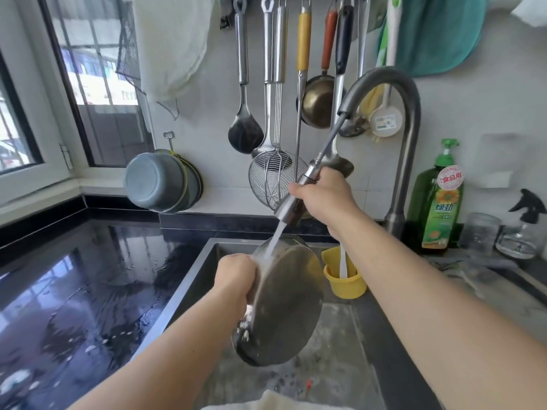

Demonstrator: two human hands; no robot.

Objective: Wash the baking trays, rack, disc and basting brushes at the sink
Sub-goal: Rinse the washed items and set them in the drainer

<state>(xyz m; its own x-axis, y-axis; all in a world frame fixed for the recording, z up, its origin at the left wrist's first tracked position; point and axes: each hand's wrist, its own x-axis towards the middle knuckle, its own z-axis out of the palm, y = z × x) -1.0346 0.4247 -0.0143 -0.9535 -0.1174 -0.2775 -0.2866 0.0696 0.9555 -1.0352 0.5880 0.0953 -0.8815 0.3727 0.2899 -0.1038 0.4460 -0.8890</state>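
My left hand point(235, 276) grips the rim of a round metal baking tray point(284, 303), held tilted on edge over the sink point(189, 279). My right hand point(324, 196) holds the pull-out spray head point(291, 202) of the tap, drawn out on its hose. A white stream of water runs from the spray head onto the tray's upper edge beside my left fingers. A yellow cup point(344, 284) with a white handle in it stands in the sink behind the tray.
A wet black counter point(74, 285) lies to the left. The tap's curved neck point(405, 137), a green dish-soap bottle point(441, 202), a glass jar point(481, 235) and a spray bottle point(522, 232) stand at the right. Ladles, strainers and a small pan point(318, 102) hang on the wall.
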